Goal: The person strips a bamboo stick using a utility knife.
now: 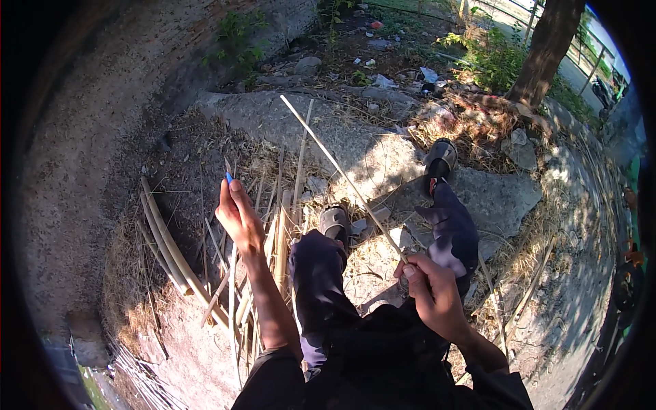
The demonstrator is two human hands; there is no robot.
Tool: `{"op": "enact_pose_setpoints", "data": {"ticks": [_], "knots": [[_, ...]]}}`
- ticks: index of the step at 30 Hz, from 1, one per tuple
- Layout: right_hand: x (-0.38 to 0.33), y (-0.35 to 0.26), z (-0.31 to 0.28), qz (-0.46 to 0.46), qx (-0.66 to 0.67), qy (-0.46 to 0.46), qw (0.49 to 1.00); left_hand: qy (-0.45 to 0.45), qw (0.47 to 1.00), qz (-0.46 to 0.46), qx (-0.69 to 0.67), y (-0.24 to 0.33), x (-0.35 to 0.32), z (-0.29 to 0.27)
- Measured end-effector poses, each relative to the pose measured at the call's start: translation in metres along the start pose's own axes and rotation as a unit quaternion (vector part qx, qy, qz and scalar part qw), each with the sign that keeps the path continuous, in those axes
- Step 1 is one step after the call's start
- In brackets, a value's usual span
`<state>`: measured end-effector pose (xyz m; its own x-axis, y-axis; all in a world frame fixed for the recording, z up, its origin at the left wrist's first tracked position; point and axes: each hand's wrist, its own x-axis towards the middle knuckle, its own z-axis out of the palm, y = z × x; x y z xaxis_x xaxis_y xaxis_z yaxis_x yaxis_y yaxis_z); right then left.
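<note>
My left hand (240, 217) is raised at the left of centre, closed around a small knife (229, 176). The knife's blue handle shows above the fingers, its short blade pointing up and away. Near my lap at the right, my right hand (437, 299) pinches the lower end of a long, thin bamboo strip (342, 171) between thumb and fingers. From there the strip slants up to the far left, over the stones. Its upper end is free, and the knife does not touch it.
Split bamboo pieces (281, 242) lie below my left forearm, with thicker curved poles (179, 256) further left. My shoes (335, 224) rest among stone slabs (495, 198) and dry straw. A rough wall (102, 123) rises at left; a tree trunk (547, 58) stands far right.
</note>
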<state>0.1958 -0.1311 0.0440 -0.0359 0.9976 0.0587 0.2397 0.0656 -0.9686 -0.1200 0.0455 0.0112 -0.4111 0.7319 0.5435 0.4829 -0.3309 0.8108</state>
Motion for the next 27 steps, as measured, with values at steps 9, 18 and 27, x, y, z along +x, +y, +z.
{"op": "enact_pose_setpoints", "data": {"ticks": [9, 18, 27], "knots": [[0.023, -0.012, 0.005, -0.004, -0.020, -0.033, 0.999, -0.267, 0.958, 0.071, -0.077, 0.070, -0.083, 0.015], [0.029, -0.020, 0.007, -0.027, 0.054, -0.074, 0.995, -0.277, 0.949, 0.127, -0.082, 0.067, -0.089, 0.028], [0.033, -0.020, 0.006, -0.096, -0.037, 0.004, 0.995, -0.287, 0.946, 0.138, -0.061, 0.069, -0.092, 0.025]]}}
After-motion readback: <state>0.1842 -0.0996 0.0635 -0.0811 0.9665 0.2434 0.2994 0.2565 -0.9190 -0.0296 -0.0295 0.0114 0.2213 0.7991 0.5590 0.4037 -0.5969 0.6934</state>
